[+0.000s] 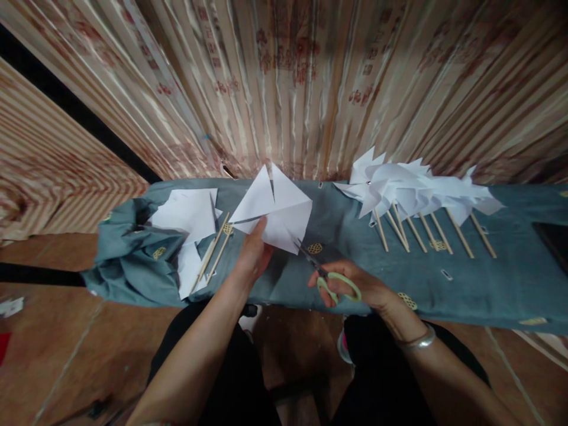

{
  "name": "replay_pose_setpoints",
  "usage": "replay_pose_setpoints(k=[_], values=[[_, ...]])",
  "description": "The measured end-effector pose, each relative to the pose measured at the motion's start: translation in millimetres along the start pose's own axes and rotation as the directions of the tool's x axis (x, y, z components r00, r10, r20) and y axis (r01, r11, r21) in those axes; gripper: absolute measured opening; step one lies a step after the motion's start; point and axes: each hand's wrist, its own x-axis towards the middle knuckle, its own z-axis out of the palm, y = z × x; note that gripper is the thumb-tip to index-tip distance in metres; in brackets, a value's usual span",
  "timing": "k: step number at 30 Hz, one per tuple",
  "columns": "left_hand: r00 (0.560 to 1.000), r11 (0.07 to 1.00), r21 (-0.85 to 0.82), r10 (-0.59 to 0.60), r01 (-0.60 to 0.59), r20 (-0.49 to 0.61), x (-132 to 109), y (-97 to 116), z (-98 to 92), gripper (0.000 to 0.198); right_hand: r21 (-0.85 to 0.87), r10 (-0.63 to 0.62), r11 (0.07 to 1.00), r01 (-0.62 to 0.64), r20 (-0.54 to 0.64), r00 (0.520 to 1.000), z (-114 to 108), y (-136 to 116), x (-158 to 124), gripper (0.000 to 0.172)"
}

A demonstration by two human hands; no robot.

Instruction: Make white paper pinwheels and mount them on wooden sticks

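My left hand [255, 251] is closed on a square sheet of white paper [288, 210], held up over the cloth with a corner pointing away from me. Two slits show in the sheet, one from the far corner and one from the left corner, each running toward the middle. In my right hand [341, 281] is a pair of scissors [331, 281] with light green handles. Its blades are at the sheet's near right edge; whether they are cutting into it I cannot tell.
Several white paper pinwheels [408, 186] on wooden sticks lie overlapping at the right. At the left are loose white sheets [190, 213] and a few bare wooden sticks [215, 251]. A blue-green cloth [444, 296] covers the narrow table, with a patterned curtain [284, 89] behind. A dark flat object [554, 239] lies far right.
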Motion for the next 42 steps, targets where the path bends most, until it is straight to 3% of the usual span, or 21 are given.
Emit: replay_pose_setpoints(k=[6, 10, 22, 32, 36, 42], values=[[1.000, 1.000, 0.014, 0.008, -0.008, 0.008, -2.7, -1.8, 0.0, 0.020, 0.031, -0.083, 0.996, 0.085, -0.062, 0.995, 0.5, -2.7, 2.0, 0.066], [0.999, 0.999, 0.040, -0.005, 0.003, 0.039, -5.6, -3.9, 0.0, 0.019, 0.046, -0.066, 0.996, 0.072, -0.124, 0.990, 4.1, -1.2, 8.7, 0.064], [0.993, 0.998, 0.035, -0.060, 0.056, 0.104, -7.4, -11.4, -2.3, 0.020, 0.053, -0.029, 0.998, 0.035, -0.122, 0.992, 9.7, 0.6, 17.5, 0.060], [0.980, 0.984, 0.010, -0.179, 0.179, 0.084, -10.1, -9.4, 2.1, 0.008, 0.002, -0.042, 0.999, 0.043, -0.163, 0.986, 13.3, 0.1, 21.9, 0.058], [0.975, 0.977, -0.010, -0.212, 0.213, 0.064, -11.6, -11.6, 3.6, 0.007, 0.053, -0.023, 0.998, 0.035, -0.213, 0.977, 18.3, 2.6, 28.5, 0.059], [0.981, 0.982, -0.027, -0.186, 0.188, 0.058, -10.2, -14.3, 2.0, 0.010, 0.127, -0.020, 0.991, 0.049, -0.223, 0.975, 23.3, 6.4, 35.2, 0.056]])
